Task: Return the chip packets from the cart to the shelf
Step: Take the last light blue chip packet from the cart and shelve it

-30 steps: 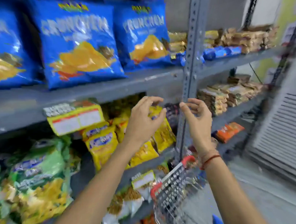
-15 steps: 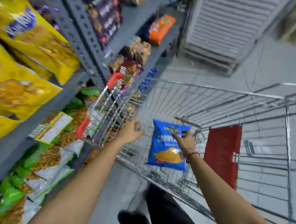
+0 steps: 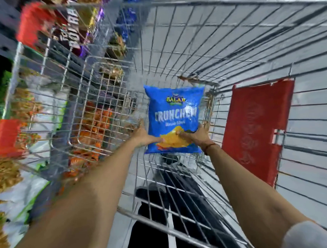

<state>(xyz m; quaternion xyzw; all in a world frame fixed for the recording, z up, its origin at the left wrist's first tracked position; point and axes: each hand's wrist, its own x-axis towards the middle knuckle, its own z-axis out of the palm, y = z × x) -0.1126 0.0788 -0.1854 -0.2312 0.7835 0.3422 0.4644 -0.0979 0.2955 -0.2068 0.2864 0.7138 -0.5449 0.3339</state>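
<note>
Shelf (image 3: 8, 96) at 9 o'clock, blurred, stocked with snack bags. Left hand (image 3: 143, 136) clamped on lower left edge of chip packet (image 3: 174, 112). Packet upright, held inside wire cart (image 3: 230, 47), at centre. Right hand (image 3: 197, 136) clamped on packet's lower right corner, thumb across front. Red flap (image 3: 255, 130) on cart at 3 o'clock.
</note>
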